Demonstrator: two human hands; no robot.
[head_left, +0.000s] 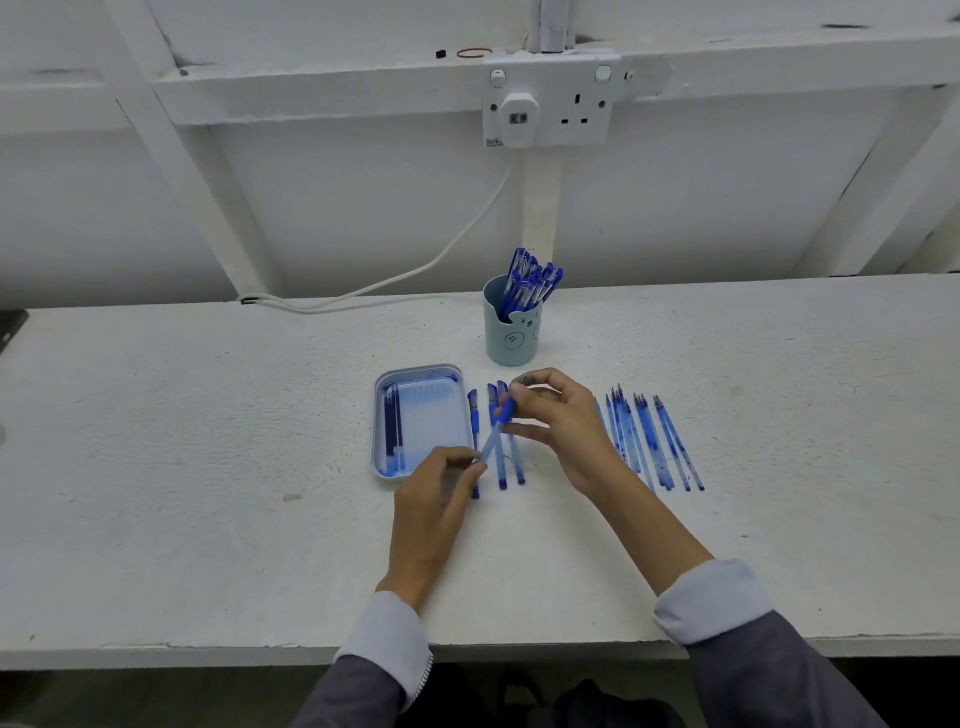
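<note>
- Here, the cup (511, 338) holds blue pens (530, 283); the tray (415, 371) holds refills (393, 426)
- Left hand (431, 499) and right hand (561, 421) pinch one pen (496, 431) just beside the tray
- Right hand hides part of the tube row (654, 441)

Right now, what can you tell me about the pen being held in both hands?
The pen is slim, with a see-through, plastic-looking barrel tinted blue and a solid blue section at its far end. It is held on a slant above the white table, over three similar pens lying there. The left hand pinches its near end with the fingertips, and the right hand holds the blue far end. Whether that blue part is a cap or a grip is too small to tell.
</note>
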